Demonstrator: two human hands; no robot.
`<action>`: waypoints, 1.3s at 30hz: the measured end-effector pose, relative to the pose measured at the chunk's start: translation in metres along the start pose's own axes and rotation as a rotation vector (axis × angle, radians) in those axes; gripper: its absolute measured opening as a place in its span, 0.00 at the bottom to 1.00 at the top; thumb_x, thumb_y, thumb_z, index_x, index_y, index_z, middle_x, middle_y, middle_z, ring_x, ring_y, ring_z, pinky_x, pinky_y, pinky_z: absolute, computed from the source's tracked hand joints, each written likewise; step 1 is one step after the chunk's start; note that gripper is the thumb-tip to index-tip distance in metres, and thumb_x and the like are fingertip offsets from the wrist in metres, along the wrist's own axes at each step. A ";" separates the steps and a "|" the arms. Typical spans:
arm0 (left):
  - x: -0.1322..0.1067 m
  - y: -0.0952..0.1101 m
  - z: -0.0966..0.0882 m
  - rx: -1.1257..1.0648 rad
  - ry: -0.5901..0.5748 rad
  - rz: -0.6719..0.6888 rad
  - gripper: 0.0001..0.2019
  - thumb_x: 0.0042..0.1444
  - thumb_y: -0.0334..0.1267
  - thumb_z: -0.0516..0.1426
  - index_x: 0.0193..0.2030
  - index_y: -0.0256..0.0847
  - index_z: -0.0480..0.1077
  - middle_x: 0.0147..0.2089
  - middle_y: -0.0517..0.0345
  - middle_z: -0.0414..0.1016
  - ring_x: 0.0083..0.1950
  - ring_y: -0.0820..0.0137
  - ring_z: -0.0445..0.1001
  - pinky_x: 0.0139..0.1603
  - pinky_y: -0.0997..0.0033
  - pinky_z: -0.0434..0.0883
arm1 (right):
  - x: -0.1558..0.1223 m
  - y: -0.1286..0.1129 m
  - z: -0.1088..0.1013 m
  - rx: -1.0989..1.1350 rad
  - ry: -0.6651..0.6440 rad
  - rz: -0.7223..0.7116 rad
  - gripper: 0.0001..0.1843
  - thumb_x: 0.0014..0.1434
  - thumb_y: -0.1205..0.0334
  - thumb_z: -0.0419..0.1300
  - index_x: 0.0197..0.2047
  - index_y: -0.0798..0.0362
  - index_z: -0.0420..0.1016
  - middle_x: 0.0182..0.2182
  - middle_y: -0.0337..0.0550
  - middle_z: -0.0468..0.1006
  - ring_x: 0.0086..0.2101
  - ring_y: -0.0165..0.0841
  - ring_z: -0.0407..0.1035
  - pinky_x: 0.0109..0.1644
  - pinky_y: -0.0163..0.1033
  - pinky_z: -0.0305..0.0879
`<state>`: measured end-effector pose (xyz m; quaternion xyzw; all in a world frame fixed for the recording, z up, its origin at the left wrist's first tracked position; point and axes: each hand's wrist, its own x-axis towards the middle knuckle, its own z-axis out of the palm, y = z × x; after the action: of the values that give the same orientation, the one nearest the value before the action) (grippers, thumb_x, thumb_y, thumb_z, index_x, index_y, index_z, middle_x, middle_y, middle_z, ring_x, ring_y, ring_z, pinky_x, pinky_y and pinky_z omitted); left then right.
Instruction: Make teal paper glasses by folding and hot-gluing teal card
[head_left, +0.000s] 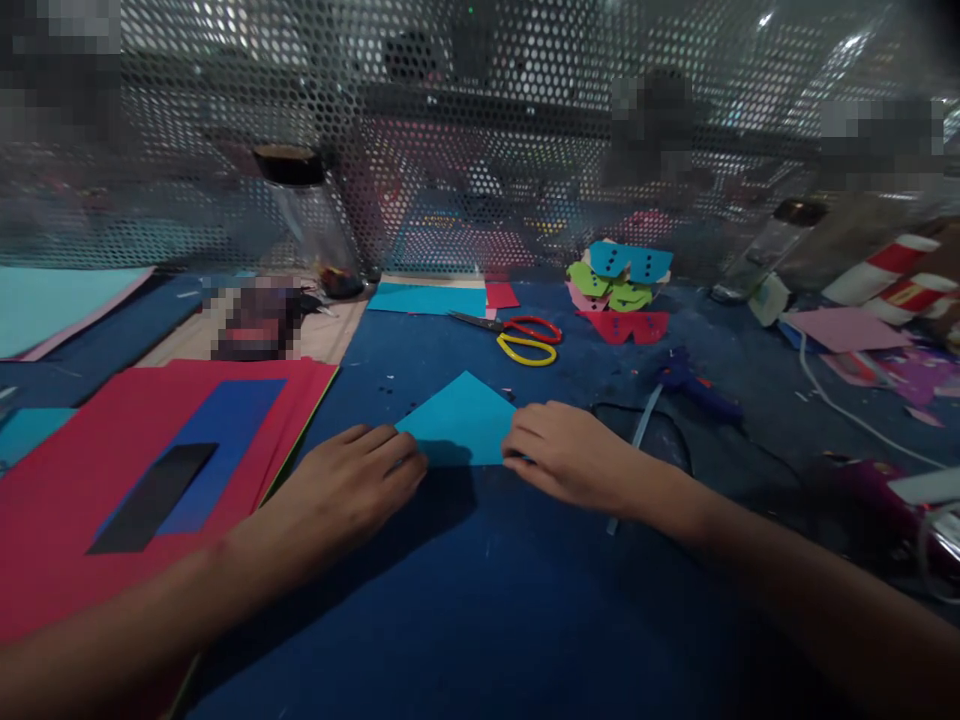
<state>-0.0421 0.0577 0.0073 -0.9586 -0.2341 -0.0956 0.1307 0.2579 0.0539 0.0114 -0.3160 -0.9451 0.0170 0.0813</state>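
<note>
A blue sheet of paper folded to a triangle [466, 425] lies on the dark blue table, its peak pointing away from me. My left hand [367, 470] is closed on its left corner, fingers curled over the edge. At the opposite corner, my right hand [562, 450] grips the paper in the same way, fingertips bent under. Just beyond the peak rest scissors [517, 335] with one red and one yellow handle, blades partly apart. Cut paper shapes with dots [626, 285] in blue, green, pink and red are piled behind them.
Red sheets [67, 500] with a blue strip [232, 440] and a black strip [154, 500] lie at left. A glue gun [697, 388] with a glue stick and cord sits right. Glass jars [315, 230] stand along the perforated metal screen [480, 150]. Paper scraps [855, 328] lie far right.
</note>
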 end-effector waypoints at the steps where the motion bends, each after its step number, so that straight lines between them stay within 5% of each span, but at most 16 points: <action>1: 0.000 0.000 0.002 -0.003 0.005 -0.002 0.14 0.72 0.31 0.49 0.40 0.38 0.75 0.37 0.53 0.77 0.35 0.63 0.74 0.36 0.63 0.68 | 0.000 0.000 0.000 -0.005 -0.001 0.000 0.09 0.74 0.60 0.55 0.46 0.54 0.75 0.42 0.47 0.77 0.42 0.39 0.68 0.45 0.44 0.58; 13: 0.000 0.002 0.013 -0.093 0.085 -0.125 0.11 0.71 0.33 0.52 0.38 0.39 0.73 0.36 0.54 0.75 0.38 0.64 0.74 0.41 0.62 0.70 | 0.000 -0.002 0.006 -0.050 0.013 -0.014 0.10 0.74 0.61 0.55 0.46 0.54 0.76 0.42 0.48 0.77 0.43 0.39 0.68 0.44 0.43 0.58; 39: -0.008 0.002 0.014 -0.390 -0.015 -0.281 0.10 0.71 0.34 0.52 0.41 0.40 0.74 0.39 0.53 0.76 0.42 0.61 0.74 0.45 0.58 0.70 | 0.001 -0.006 -0.005 0.131 -0.051 0.057 0.09 0.73 0.61 0.58 0.44 0.54 0.77 0.41 0.46 0.78 0.42 0.36 0.71 0.46 0.42 0.62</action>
<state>-0.0460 0.0568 -0.0080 -0.9245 -0.3430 -0.1492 -0.0729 0.2546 0.0498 0.0167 -0.3362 -0.9343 0.0893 0.0774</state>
